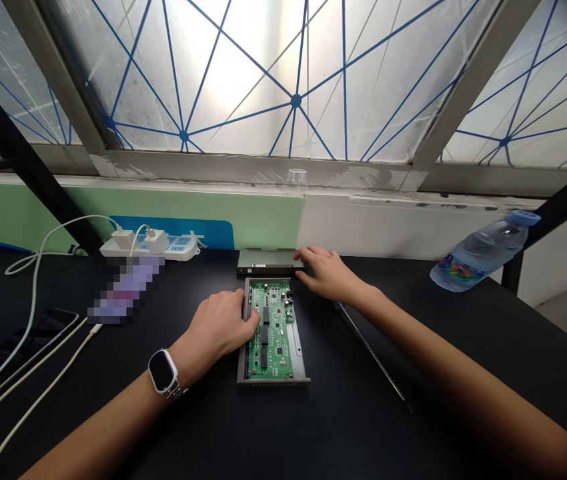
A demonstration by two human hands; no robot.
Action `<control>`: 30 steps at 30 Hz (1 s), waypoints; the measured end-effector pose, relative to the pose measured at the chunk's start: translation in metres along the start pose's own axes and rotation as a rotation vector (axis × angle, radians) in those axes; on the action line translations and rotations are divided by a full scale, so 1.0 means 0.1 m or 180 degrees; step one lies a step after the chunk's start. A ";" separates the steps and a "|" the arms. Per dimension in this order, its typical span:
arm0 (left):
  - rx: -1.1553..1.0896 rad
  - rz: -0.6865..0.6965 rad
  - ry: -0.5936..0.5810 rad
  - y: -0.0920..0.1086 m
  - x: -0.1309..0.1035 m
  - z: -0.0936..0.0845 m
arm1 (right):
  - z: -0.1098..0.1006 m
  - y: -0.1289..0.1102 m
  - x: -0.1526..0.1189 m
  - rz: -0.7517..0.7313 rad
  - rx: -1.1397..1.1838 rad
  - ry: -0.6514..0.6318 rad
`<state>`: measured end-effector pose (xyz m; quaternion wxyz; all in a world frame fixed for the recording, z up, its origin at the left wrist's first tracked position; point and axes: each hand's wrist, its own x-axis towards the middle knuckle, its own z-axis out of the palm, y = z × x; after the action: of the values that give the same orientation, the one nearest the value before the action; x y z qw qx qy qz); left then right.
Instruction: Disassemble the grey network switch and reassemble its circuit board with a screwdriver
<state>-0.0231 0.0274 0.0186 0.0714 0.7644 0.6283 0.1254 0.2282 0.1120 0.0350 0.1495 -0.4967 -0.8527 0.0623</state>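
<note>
An open metal tray [299, 353] holding a green circuit board [277, 327] lies on the black table. My left hand [223, 323] grips the tray's left side, its thumb over the board's edge. Behind the tray, close to the wall, lies a flat grey metal cover [266, 259] with a dark front edge. My right hand [326, 272] has its fingers bent around the right end of that cover. Under my right wrist begins a long thin screwdriver [371, 353], its handle mostly hidden by the arm.
A white power strip [181, 248] with plugged-in chargers stands at the back left. Near it lie a phone with a blurred screen [128, 290] and several white cables [38, 273]. A tilted water bottle [483, 253] is at the right. A small clear cup [297, 177] sits on the sill.
</note>
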 end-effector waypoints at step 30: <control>-0.4321 -0.0608 -0.0126 0.02 0.12 0.00 | 0.12 -0.38 -0.98 0.2179 0.4337 0.0431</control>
<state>-0.0193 0.0392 0.0201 0.5570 0.4938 0.4738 0.4706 0.2385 0.0084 0.0146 0.4471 -0.5340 -0.4134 0.5865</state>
